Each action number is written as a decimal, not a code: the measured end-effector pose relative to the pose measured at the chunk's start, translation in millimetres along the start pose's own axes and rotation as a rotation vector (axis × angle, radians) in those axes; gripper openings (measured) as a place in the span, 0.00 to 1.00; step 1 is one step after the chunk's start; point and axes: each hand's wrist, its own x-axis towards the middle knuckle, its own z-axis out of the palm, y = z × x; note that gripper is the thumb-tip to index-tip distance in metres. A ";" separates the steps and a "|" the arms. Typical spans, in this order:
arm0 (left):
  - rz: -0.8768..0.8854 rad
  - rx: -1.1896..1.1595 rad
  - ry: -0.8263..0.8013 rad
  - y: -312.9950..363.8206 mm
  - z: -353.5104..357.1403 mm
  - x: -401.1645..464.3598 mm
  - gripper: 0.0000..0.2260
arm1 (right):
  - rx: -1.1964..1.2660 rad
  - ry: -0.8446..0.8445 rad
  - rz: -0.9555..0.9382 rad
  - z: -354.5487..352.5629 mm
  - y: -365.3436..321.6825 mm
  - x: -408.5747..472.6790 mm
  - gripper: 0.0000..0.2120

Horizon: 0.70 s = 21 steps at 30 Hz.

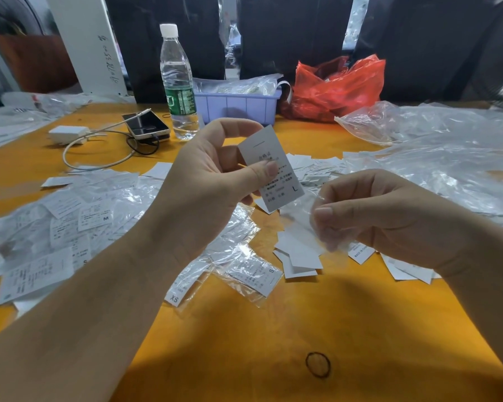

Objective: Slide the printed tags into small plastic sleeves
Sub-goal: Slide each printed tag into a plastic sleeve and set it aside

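Step in hand looks like loading: left hand [212,172] pinches one tag [273,169] marked L, thumb clamped on its face, held above the orange table [244,329]; right hand [384,216] pinches one clear sleeve [305,216] just below it. Best to rub the sleeve mouth open, then feed the tag's lower edge in straight. Counts: one water bottle [177,82], one purple bin [238,107], one red bag [337,85], one phone [146,125]; loose tags and filled sleeves too many to count.

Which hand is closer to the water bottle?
The left hand. It holds a tag just in front of the water bottle. The right hand is lower and farther right, pinching a clear sleeve.
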 end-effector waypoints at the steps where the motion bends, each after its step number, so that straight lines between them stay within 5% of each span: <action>1: 0.001 -0.003 0.002 0.2 0.3 -0.1 0.16 | -0.002 -0.003 0.005 -0.1 -0.2 0.0 0.06; 21: 0.073 0.149 0.092 -0.9 8.1 -5.3 0.06 | -0.069 0.099 -0.022 1.4 1.9 1.6 0.04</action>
